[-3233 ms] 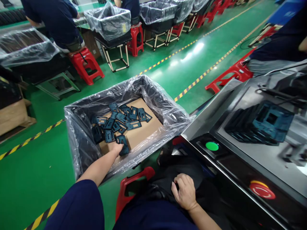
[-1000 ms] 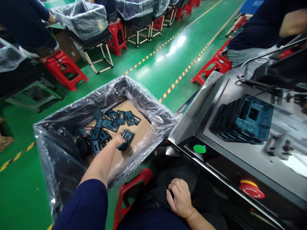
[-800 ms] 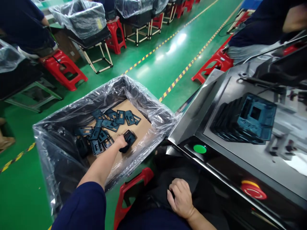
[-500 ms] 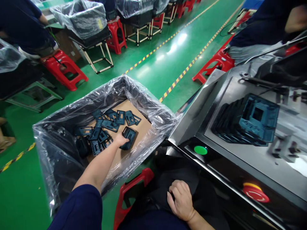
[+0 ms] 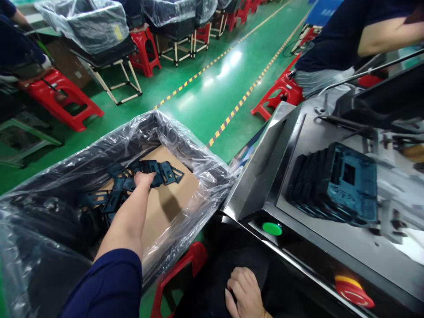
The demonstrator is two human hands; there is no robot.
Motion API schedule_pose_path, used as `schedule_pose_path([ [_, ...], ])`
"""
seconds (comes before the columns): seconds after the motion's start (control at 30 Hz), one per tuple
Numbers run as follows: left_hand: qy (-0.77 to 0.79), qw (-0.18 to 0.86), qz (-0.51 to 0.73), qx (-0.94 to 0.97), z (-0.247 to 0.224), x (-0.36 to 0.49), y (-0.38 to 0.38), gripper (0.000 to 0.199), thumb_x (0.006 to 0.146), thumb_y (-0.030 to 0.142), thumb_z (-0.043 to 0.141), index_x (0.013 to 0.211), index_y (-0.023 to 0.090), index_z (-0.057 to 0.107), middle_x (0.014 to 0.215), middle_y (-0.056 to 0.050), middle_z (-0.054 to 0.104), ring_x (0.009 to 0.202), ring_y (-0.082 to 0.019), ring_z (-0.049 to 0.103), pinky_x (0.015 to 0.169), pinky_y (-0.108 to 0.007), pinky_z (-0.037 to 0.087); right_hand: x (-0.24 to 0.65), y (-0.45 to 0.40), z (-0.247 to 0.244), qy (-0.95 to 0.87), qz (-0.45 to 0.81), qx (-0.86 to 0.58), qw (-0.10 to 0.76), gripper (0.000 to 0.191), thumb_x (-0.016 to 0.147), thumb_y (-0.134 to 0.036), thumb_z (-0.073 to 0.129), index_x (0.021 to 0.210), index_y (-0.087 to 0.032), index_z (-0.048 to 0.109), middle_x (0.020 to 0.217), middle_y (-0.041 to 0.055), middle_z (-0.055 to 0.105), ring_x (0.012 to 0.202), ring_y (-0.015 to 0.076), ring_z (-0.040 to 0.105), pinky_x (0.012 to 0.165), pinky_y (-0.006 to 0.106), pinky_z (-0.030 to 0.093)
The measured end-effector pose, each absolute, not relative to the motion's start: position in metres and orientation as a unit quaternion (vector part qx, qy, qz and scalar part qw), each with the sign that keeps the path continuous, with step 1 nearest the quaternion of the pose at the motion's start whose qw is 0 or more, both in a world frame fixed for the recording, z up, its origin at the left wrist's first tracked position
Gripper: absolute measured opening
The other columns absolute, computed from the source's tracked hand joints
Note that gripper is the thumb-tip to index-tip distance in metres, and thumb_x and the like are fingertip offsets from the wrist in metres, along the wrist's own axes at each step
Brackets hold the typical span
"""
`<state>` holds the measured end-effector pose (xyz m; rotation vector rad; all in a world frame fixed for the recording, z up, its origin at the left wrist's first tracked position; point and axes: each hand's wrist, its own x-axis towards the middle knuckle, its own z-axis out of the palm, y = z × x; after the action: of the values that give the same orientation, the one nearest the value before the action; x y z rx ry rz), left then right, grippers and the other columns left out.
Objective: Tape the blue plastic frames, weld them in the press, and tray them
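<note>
My left hand point(image 5: 144, 177) reaches into the lined bin, its fingers closed on a dark teal plastic housing point(image 5: 153, 166). The hand hides part of the housing. Around it on the cardboard lie several similar flat teal plastic frames point(image 5: 168, 172), some overlapping. My right hand point(image 5: 244, 289) rests on my dark-clothed lap, its fingers curled together with nothing visible in them. To the right, a leaning stack of teal plastic housings point(image 5: 353, 181) stands on the metal machine top.
Clear plastic lines the bin's rim point(image 5: 195, 137), and brown cardboard point(image 5: 172, 194) covers its floor. The machine's front panel carries a green button point(image 5: 272, 229) and a red emergency stop point(image 5: 354, 291). A person point(image 5: 334, 48) sits at the right. Red stools point(image 5: 62, 97) stand beyond the bin.
My left hand has moved farther into the bin and left with the housing, toward the pile of frames. The view has shifted slightly right. My right hand stays on my lap.
</note>
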<state>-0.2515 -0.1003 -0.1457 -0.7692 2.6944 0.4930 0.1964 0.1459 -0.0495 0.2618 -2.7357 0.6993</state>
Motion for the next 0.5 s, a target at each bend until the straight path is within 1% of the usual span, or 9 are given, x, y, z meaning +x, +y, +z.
schedule_pose_path([
  [0.07,0.926,0.14,0.151,-0.316,-0.146,-0.258,-0.098,0.059,0.081,0.052,0.06,0.127,0.017,0.049,0.137,-0.014,0.046,0.123,-0.031,0.046,0.098,-0.052,0.042,0.195,0.148,-0.049,-0.954,0.246,0.087,0.148,0.009,0.078,-0.013,0.049,0.082,-0.019,0.053,0.077,0.0034,0.055,0.077,0.0192,0.054,0.077,0.037,0.04],
  [0.13,0.919,0.148,0.142,-0.336,-0.146,-0.263,-0.096,0.061,0.079,0.052,0.061,0.127,0.018,0.049,0.14,-0.014,0.042,0.127,-0.032,0.041,0.1,-0.055,0.039,0.193,0.149,-0.049,-0.953,0.251,0.084,0.146,0.009,0.077,-0.013,0.049,0.082,-0.019,0.054,0.077,0.0031,0.056,0.077,0.0191,0.055,0.077,0.037,0.04],
  [0.23,0.914,0.181,0.158,-0.328,-0.143,-0.268,-0.093,0.064,0.076,0.055,0.062,0.125,0.016,0.05,0.134,-0.015,0.048,0.121,-0.031,0.047,0.095,-0.051,0.044,0.192,0.15,-0.05,-0.954,0.248,0.08,0.146,0.01,0.077,-0.012,0.049,0.081,-0.019,0.054,0.077,0.0035,0.057,0.079,0.0196,0.056,0.079,0.037,0.041],
  [0.3,0.916,0.191,0.173,-0.306,-0.142,-0.267,-0.088,0.073,0.069,0.058,0.067,0.125,0.015,0.048,0.132,-0.018,0.048,0.121,-0.033,0.048,0.093,-0.048,0.046,0.191,0.15,-0.051,-0.955,0.246,0.082,0.143,0.01,0.078,-0.012,0.049,0.081,-0.019,0.054,0.077,0.0036,0.057,0.08,0.0197,0.056,0.08,0.037,0.041],
  [0.4,0.928,0.185,0.194,-0.259,-0.142,-0.258,-0.076,0.087,0.057,0.059,0.075,0.127,0.016,0.044,0.137,-0.021,0.042,0.126,-0.038,0.043,0.095,-0.046,0.045,0.191,0.149,-0.052,-0.953,0.255,0.088,0.138,0.01,0.078,-0.012,0.048,0.081,-0.019,0.054,0.077,0.0034,0.057,0.079,0.0194,0.056,0.079,0.037,0.041],
  [0.5,0.934,0.179,0.21,-0.228,-0.143,-0.248,-0.062,0.091,0.054,0.056,0.077,0.129,0.02,0.039,0.141,-0.021,0.035,0.124,-0.039,0.046,0.095,-0.045,0.045,0.192,0.149,-0.053,-0.952,0.257,0.092,0.139,0.01,0.078,-0.012,0.048,0.081,-0.02,0.054,0.076,0.0035,0.057,0.078,0.0193,0.055,0.078,0.037,0.041],
])
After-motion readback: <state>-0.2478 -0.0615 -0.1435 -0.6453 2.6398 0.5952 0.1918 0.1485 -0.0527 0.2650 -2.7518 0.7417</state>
